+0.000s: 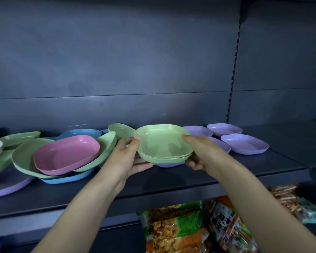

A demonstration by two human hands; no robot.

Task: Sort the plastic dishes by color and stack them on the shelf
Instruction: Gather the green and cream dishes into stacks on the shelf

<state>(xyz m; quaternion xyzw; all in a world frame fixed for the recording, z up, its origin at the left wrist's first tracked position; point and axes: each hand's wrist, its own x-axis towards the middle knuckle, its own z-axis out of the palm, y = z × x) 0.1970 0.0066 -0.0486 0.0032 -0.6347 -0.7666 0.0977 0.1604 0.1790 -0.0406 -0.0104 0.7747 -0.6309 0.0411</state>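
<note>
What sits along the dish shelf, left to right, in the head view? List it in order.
Large purple plate → pink dish → left hand → stack of green dishes, held in both hands → right hand → purple dishes.

Both bare forearms reach forward, converging. The left hand grips the green dish stack at its left edge, thumb on the rim, fingers beneath. The right hand mirrors it opposite.

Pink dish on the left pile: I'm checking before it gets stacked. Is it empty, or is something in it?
Empty: the pink dish shows its whole inner floor bare. It lies tilted inside a green dish.
</note>
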